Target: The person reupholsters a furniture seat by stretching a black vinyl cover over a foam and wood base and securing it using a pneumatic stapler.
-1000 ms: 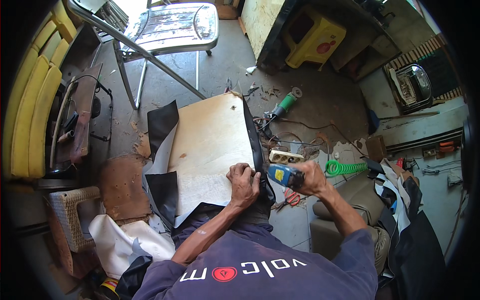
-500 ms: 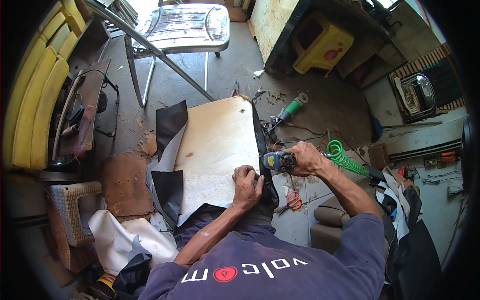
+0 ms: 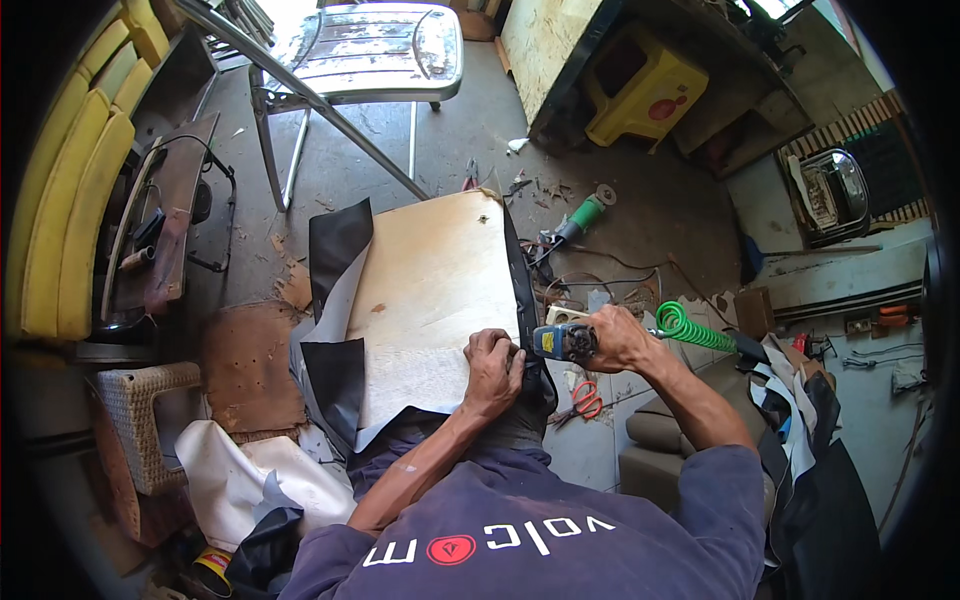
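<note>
A pale wooden board (image 3: 430, 265) lies across my lap, with black vinyl (image 3: 338, 240) under it that sticks out loose on the left and near sides. Along the right edge the vinyl is folded up against the wood. My left hand (image 3: 493, 378) rests on the board's near right part, fingers curled and pressed together at the folded vinyl edge. In my right hand (image 3: 622, 340) is a blue air staple gun (image 3: 563, 342), its nose at the board's right edge just beyond my left fingertips. A green coiled air hose (image 3: 690, 328) runs from it to the right.
An angle grinder (image 3: 588, 215), red-handled scissors (image 3: 586, 402) and cables lie on the floor to the right. Ahead stands a worn metal folding chair (image 3: 365, 55). Yellow cushions (image 3: 85, 210) are at far left, a brown board (image 3: 255, 365) nearer. Fabric scraps (image 3: 800, 400) lie at right.
The staple gun and my right hand have shifted slightly toward me along the board's right edge. My left hand stays almost where it was on the vinyl fold.
</note>
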The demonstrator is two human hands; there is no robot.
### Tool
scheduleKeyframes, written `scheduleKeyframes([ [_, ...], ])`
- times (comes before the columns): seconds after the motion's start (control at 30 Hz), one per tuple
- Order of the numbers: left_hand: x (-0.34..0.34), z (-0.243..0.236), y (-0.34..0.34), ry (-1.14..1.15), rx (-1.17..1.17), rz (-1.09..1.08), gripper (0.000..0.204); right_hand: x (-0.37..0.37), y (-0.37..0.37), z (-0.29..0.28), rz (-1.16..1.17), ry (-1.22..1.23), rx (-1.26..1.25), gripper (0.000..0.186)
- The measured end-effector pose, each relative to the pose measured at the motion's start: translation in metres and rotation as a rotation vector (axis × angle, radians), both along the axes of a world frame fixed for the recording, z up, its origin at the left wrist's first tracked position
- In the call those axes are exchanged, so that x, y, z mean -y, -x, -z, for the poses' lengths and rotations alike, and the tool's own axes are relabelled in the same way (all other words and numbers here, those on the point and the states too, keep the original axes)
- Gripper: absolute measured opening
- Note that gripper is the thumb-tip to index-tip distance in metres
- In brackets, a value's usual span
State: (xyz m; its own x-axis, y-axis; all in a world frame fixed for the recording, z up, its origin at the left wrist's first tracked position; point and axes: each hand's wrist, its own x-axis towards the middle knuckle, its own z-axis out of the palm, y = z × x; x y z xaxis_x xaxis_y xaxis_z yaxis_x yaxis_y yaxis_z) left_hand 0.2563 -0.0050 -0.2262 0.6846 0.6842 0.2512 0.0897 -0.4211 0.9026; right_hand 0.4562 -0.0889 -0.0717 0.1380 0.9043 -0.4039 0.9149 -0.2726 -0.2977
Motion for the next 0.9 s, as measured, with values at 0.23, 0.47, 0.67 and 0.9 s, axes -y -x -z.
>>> scheduleKeyframes([
  [0.23, 0.0, 0.0, -0.001, -0.026, 0.002, -0.007, 0.011, 0.018, 0.008, 0.012, 0.015, -0.095, -0.026, 0.023],
  [0.47, -0.001, 0.001, -0.003, -0.01, 0.0, -0.006, 0.012, 0.028, 0.017, 0.009, 0.013, -0.124, -0.056, 0.023],
  [0.67, -0.001, 0.001, -0.006, -0.062, -0.022, -0.034, 0.011, 0.031, 0.031, 0.008, 0.1, -0.093, 0.026, 0.023],
  [0.9, -0.037, -0.043, 0.051, -0.289, -0.52, 0.289, 0.047, 0.051, 0.022, 0.026, 0.279, -0.113, -0.07, 0.022],
])
